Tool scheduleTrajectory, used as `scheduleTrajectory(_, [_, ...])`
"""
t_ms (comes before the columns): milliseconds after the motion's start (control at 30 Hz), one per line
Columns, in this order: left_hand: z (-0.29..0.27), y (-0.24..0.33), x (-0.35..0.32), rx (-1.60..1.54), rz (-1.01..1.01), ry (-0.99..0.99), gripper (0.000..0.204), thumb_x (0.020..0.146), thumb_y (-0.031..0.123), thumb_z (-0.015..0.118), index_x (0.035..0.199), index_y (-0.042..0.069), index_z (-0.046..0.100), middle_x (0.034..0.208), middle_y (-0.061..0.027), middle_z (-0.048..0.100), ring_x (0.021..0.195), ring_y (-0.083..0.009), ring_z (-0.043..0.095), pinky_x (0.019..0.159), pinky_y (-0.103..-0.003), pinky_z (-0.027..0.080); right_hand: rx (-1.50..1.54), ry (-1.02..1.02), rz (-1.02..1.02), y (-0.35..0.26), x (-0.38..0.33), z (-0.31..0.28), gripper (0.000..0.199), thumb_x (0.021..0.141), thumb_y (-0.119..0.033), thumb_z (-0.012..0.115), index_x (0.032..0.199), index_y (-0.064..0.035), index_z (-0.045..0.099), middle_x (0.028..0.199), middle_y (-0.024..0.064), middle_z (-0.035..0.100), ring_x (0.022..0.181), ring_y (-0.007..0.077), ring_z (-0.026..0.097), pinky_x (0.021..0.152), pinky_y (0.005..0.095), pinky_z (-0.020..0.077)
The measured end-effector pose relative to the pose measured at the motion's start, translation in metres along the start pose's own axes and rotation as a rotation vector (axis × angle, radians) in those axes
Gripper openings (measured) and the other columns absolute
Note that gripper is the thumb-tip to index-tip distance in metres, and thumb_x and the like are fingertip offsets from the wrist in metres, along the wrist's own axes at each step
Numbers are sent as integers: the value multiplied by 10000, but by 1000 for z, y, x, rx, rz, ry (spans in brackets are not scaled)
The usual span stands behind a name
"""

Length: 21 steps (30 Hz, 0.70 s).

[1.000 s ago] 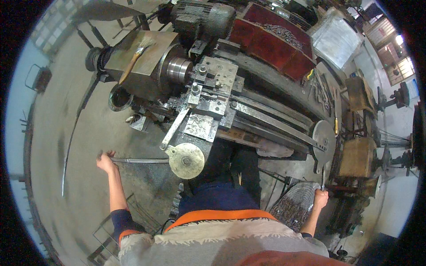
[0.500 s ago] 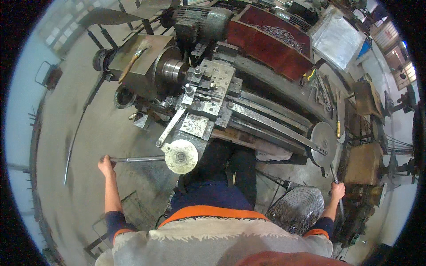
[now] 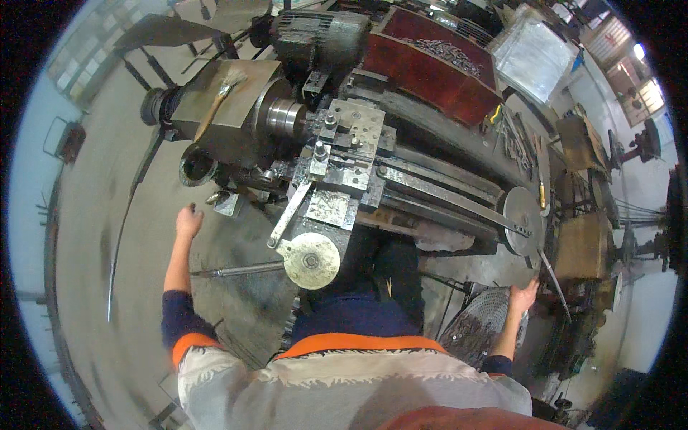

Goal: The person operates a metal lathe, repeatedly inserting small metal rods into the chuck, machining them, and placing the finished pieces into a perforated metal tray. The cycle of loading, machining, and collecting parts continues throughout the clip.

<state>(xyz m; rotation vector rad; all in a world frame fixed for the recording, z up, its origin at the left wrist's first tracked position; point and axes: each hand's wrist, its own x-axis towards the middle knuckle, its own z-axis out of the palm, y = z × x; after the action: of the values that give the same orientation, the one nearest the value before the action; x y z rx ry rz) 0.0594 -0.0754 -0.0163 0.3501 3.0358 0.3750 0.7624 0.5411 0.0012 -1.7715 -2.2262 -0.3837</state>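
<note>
A small metal lathe stands before me, with a shiny cylindrical chuck (image 3: 285, 117) and a tool slide (image 3: 342, 154) beside it. My left hand (image 3: 188, 221) hangs to the left of the machine, empty, fingers loosely apart. It is above the long lever (image 3: 240, 270) of the pale round disc (image 3: 311, 260) and does not touch it. My right hand (image 3: 524, 295) is open and empty beside the metal rod (image 3: 555, 283) of the grey disc (image 3: 522, 217) at the bed's right end. Below that hand lies a round perforated metal basket (image 3: 479, 324) with dark bits in it.
A wooden-handled brush (image 3: 218, 104) lies on the headstock. Behind the bed is a red bin (image 3: 430, 75) of small metal parts, next to a motor (image 3: 320, 43). Hand tools (image 3: 522, 147) lie at the right. A long thin rod (image 3: 122, 247) slants down on the left.
Both hands have let go of their levers. My left hand has moved up towards the machine; my right hand has drawn leftward off its rod. The view has shifted slightly.
</note>
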Motion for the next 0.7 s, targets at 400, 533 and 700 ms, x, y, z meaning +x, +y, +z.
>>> scheduleTrajectory(400, [105, 45, 47, 19, -31, -12, 330, 800, 307, 537, 839, -14, 604, 824, -211, 618, 772, -387, 594, 685, -450, 475, 323, -357, 145, -43, -37, -46, 415, 583, -168, 565, 951, 4, 647, 846, 203, 641, 820, 316, 622, 778, 346, 470])
scheduleTrajectory(533, [109, 32, 46, -31, 41, -40, 330, 800, 277, 530, 791, -50, 576, 832, -254, 598, 806, -402, 583, 718, -454, 465, 354, -239, 12, -65, -21, -63, 395, 593, -153, 549, 937, 19, 643, 857, 205, 641, 815, 303, 630, 758, 335, 473])
scheduleTrajectory(700, [63, 26, 37, 390, 328, -199, 284, 757, 174, 549, 982, 20, 470, 876, -186, 621, 810, -353, 607, 706, -440, 488, 418, -162, -91, -95, 31, -103, 352, 604, -109, 595, 936, -5, 649, 857, 194, 642, 817, 293, 630, 763, 342, 478])
